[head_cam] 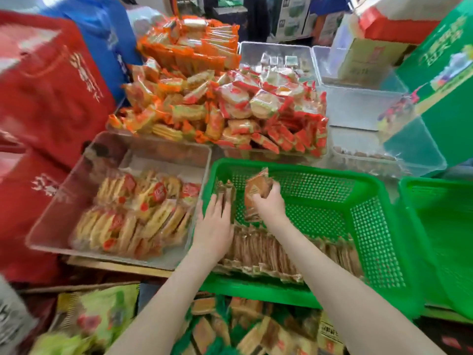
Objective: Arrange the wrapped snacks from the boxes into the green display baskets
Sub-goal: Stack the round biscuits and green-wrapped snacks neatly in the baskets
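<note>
While the left hand (213,221) is bracing, fingers straight, the upright packets (226,192) at the left wall of the green basket (289,166), the right hand (268,201) is gripping a bundle of brown wrapped snacks (256,187) just right of them. The bundle is standing roughly on edge, like those packets.

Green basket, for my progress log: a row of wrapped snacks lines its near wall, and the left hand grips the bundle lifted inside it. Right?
Wrong hand: the head view shows the right hand gripping the bundle. The row of wrapped snacks does line the green basket's near wall.
</note>
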Demonstrator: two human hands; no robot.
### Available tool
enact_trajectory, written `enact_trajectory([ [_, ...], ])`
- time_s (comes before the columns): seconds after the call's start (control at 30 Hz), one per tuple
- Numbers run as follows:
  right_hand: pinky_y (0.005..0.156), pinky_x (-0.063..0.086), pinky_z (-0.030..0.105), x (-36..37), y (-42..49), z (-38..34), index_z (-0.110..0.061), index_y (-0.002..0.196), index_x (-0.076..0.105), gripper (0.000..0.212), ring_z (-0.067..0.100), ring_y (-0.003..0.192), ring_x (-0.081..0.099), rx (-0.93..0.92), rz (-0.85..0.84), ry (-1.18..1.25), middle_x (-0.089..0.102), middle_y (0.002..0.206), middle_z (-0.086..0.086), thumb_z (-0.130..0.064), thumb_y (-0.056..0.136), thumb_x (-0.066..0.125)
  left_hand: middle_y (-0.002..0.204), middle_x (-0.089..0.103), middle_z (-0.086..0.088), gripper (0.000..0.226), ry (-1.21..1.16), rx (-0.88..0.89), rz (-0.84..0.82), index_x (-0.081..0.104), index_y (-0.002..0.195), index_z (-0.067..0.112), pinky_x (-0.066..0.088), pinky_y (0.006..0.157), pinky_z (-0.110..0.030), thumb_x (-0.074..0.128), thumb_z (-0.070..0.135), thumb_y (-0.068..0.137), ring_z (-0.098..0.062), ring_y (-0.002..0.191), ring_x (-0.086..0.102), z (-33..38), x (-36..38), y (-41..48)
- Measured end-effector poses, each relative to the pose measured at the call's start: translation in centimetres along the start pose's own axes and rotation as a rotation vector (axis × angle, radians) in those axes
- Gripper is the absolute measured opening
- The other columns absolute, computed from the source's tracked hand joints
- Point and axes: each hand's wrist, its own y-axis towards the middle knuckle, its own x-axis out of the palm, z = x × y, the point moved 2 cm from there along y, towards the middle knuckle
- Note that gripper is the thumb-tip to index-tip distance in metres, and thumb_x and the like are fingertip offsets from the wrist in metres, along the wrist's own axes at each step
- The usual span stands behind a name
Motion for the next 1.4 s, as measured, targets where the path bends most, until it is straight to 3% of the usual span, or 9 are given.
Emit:
enact_trajectory([
  [0.27, 0.094, 0.04, 0.031, 3.4, 1.0, 1.1, -0.009, 0.152, 0.011, 0.068, 0.032, 0.126, 0.046, -0.084, -0.065, -0.281, 0.035, 0.149, 0.016, -0.019, 0.097, 0.05, 0.16, 0.014, -0.011, 0.061, 0.064, 0.04, 0.065, 0.009, 0.153, 0.012, -0.024, 0.105, -0.053, 0.026, 0.041, 0.102, -0.023, 0.147, 0.013, -0.1, 0.9, 1.1],
  [0.4, 0.086, 0.041, 0.03, 4.1, 0.8, 0.9, -0.022, 0.153, -0.003, 0.074, 0.032, 0.122, 0.05, -0.079, -0.247, -0.354, 0.032, 0.152, 0.016, -0.028, 0.097, 0.045, 0.157, 0.023, -0.01, 0.064, -0.002, 0.046, 0.145, 0.003, 0.153, 0.01, -0.019, 0.11, -0.051, 0.029, 0.039, 0.102, -0.023, 0.146, 0.019, -0.5, 1.4, 1.3],
  [0.57, 0.095, 0.04, 0.033, 2.7, 0.7, 0.7, -0.022, 0.154, 0.012, 0.052, 0.034, 0.127, 0.048, -0.061, -0.312, -0.472, 0.036, 0.151, 0.015, -0.029, 0.105, 0.027, 0.133, 0.057, -0.013, 0.064, -0.018, 0.081, 0.207, 0.035, 0.148, 0.018, 0.004, 0.113, -0.053, 0.056, 0.039, 0.091, -0.027, 0.128, 0.05, -0.7, 2.0, 1.8],
  [0.67, 0.081, 0.041, 0.031, 2.4, 1.0, 1.2, -0.021, 0.151, 0.025, 0.047, 0.033, 0.115, 0.056, -0.036, -0.269, -0.522, 0.051, 0.138, 0.018, -0.033, 0.105, 0.023, 0.13, 0.059, -0.012, 0.068, 0.031, 0.065, 0.231, 0.045, 0.143, 0.013, 0.016, 0.113, -0.054, 0.064, 0.043, 0.085, -0.024, 0.124, 0.053, -0.7, 2.0, 2.0],
  [0.77, 0.074, 0.044, 0.031, 2.6, 1.4, 1.3, -0.007, 0.128, 0.049, 0.038, 0.032, 0.095, 0.061, -0.071, -0.157, -0.552, 0.062, 0.117, 0.02, -0.028, 0.104, 0.028, 0.138, 0.052, -0.013, 0.066, 0.062, 0.042, 0.21, 0.036, 0.148, 0.012, 0.01, 0.114, -0.054, 0.055, 0.041, 0.092, -0.026, 0.13, 0.046, -0.8, 2.1, 2.0],
  [0.87, 0.069, 0.05, 0.035, 3.2, 1.0, 1.0, -0.005, 0.117, 0.052, 0.033, 0.031, 0.082, 0.062, -0.153, -0.041, -0.574, 0.066, 0.101, 0.018, -0.025, 0.103, 0.031, 0.153, 0.029, -0.015, 0.064, 0.073, 0.054, 0.163, 0.01, 0.154, 0.012, -0.005, 0.115, -0.053, 0.036, 0.038, 0.101, -0.028, 0.142, 0.026, -0.7, 2.0, 2.0],
  [1.1, 0.098, 0.044, 0.04, 3.4, -0.2, 1.3, -0.012, 0.154, 0.002, 0.061, 0.033, 0.117, 0.055, -0.153, -0.374, -0.74, 0.049, 0.138, 0.022, -0.031, 0.102, 0.029, 0.158, 0.018, -0.012, 0.063, 0.064, 0.03, 0.109, 0.004, 0.153, 0.011, -0.012, 0.113, -0.054, 0.032, 0.028, 0.1, -0.026, 0.145, 0.016, -0.6, 1.5, 2.1],
  [1.27, 0.117, 0.024, 0.039, -0.8, -2.7, 1.4, -0.011, 0.153, 0.015, 0.057, 0.022, 0.144, 0.025, -0.282, -0.246, -0.72, 0.024, 0.157, 0.008, -0.028, 0.102, 0.035, 0.155, 0.027, -0.009, 0.053, -0.124, -0.06, 0.136, 0.021, 0.151, 0.011, 0.005, 0.116, -0.053, 0.028, 0.032, 0.103, -0.023, 0.143, 0.024, 1.5, 0.1, 1.6],
  [1.4, 0.117, 0.022, 0.032, -7.1, -5.1, 2.4, -0.012, 0.151, 0.024, 0.055, 0.016, 0.144, 0.024, -0.347, -0.114, -0.613, 0.027, 0.156, 0.003, -0.021, 0.1, 0.042, 0.135, 0.053, -0.019, 0.052, -0.178, 0.06, 0.196, 0.049, 0.136, 0.001, 0.033, 0.109, -0.054, 0.058, 0.026, 0.092, -0.032, 0.128, 0.049, 6.6, -0.6, 1.3],
])
